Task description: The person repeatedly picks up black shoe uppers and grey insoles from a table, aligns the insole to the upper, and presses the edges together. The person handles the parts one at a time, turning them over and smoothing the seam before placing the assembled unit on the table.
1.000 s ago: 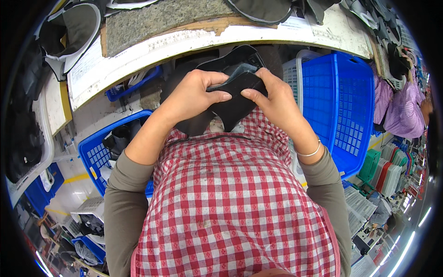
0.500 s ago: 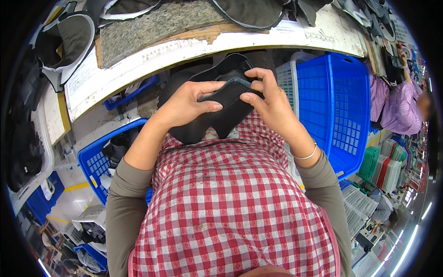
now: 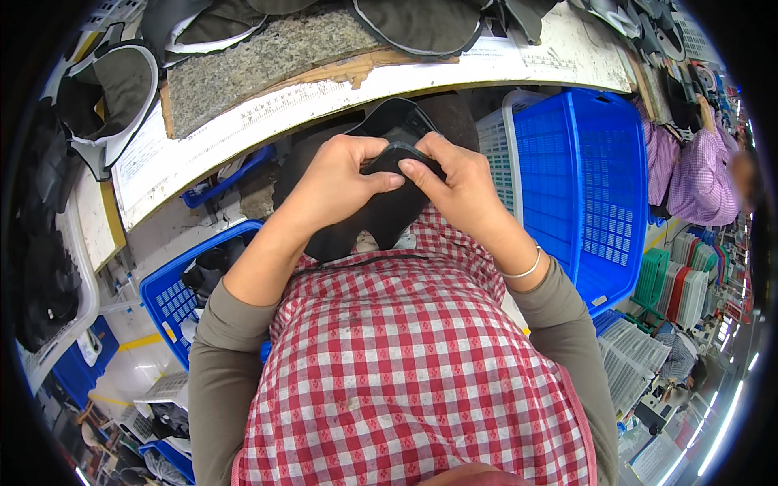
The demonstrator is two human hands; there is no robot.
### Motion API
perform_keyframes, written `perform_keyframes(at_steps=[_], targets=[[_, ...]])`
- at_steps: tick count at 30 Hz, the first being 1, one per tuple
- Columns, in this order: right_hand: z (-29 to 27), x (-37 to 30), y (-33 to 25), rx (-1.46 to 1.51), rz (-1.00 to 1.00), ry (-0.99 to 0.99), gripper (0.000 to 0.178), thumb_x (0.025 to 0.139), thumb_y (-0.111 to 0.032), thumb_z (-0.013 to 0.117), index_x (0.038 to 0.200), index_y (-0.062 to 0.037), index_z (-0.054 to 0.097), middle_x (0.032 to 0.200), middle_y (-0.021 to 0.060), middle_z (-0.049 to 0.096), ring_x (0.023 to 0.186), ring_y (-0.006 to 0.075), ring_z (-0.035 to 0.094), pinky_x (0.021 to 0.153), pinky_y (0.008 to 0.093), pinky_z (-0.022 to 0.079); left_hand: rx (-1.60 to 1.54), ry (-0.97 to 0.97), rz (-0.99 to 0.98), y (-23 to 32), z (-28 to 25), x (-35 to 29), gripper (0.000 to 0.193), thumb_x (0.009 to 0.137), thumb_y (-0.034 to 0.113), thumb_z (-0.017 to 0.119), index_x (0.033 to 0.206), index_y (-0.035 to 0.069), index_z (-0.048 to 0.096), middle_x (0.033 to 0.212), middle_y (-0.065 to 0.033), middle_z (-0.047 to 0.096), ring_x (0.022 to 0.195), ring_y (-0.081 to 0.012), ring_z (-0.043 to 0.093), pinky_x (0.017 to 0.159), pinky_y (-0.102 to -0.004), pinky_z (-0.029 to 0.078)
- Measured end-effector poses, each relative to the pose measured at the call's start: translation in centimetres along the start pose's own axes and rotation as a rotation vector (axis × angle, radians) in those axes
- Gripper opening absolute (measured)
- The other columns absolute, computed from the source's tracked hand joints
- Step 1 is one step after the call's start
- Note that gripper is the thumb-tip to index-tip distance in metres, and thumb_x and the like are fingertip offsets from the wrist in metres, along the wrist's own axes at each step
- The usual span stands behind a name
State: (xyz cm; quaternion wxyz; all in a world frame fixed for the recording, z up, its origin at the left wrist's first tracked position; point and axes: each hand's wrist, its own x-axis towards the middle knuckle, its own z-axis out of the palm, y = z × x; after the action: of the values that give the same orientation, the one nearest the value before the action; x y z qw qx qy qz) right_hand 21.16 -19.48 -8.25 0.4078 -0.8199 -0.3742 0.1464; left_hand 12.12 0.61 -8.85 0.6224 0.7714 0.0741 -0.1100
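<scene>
A black shoe upper (image 3: 369, 212) lies over my lap, just below the table edge. My left hand (image 3: 344, 180) pinches its raised rim between thumb and fingers from the left. From the right, my right hand (image 3: 458, 178) grips the same rim, thumb on the near face and fingers behind. The two thumbs are close together, with a short piece of folded edge between them. The far part of the upper curves up behind my fingers, and its underside is hidden.
Ahead is a white worktable (image 3: 324, 95) with a grey stone slab (image 3: 243, 69) and several black-and-grey shoe uppers (image 3: 421, 23). Tall blue crates (image 3: 559, 162) stand at my right. A blue basket (image 3: 162, 296) holding dark pieces is at my left. Someone in a checked shirt (image 3: 701, 182) works farther right.
My right hand has moved in toward the left, and its lifted fingers now close on the rim. My left hand has shifted slightly right along the edge, bringing the thumbs closer together.
</scene>
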Motion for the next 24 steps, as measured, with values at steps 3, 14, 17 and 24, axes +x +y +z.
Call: perform_keyframes(at_steps=[3,14,17,24], targets=[[0.6,0.0,0.9,0.060,0.052,-0.015,0.020,0.096,-0.023,0.075,0.097,-0.0044,0.068,0.077,0.0142,0.069,0.066,0.0268,0.068,0.063,0.0353,0.052,0.054,0.091,-0.003,-0.4,0.7,-0.1,0.014,0.089,0.008,0.079,0.089,-0.003,0.071,0.077,-0.0002,0.067,0.077,-0.0049,0.057,0.069,-0.0272,0.049],[-1.5,0.4,3.5,0.514,0.188,-0.282,0.016,0.093,-0.012,0.080,0.098,-0.0014,0.070,0.091,-0.0040,0.065,0.087,0.0051,0.055,0.081,0.0262,0.048,0.073,0.109,-0.060,-1.5,-2.0,-3.3,0.012,0.084,0.004,0.080,0.092,-0.003,0.073,0.083,-0.0076,0.069,0.077,-0.0123,0.064,0.072,-0.0300,0.051],[-0.7,1.2,2.1,0.417,0.096,-0.254,0.022,0.091,-0.018,0.082,0.099,-0.0017,0.070,0.088,0.0033,0.069,0.082,0.0117,0.061,0.077,0.0302,0.050,0.006,-0.018,-0.043,0.5,-2.9,-1.4,0.010,0.086,0.002,0.078,0.093,-0.002,0.071,0.076,0.0040,0.062,0.072,-0.0045,0.055,0.067,-0.0243,0.046],[0.3,0.6,1.2,0.102,0.067,-0.105,0.032,0.088,-0.030,0.082,0.096,-0.0031,0.067,0.090,0.0174,0.071,0.085,0.0365,0.070,0.074,0.0429,0.053,0.345,0.058,0.214,1.9,-1.0,1.4,0.017,0.084,0.012,0.078,0.092,0.000,0.070,0.067,-0.0084,0.059,0.065,-0.0127,0.055,0.064,-0.0324,0.047]])
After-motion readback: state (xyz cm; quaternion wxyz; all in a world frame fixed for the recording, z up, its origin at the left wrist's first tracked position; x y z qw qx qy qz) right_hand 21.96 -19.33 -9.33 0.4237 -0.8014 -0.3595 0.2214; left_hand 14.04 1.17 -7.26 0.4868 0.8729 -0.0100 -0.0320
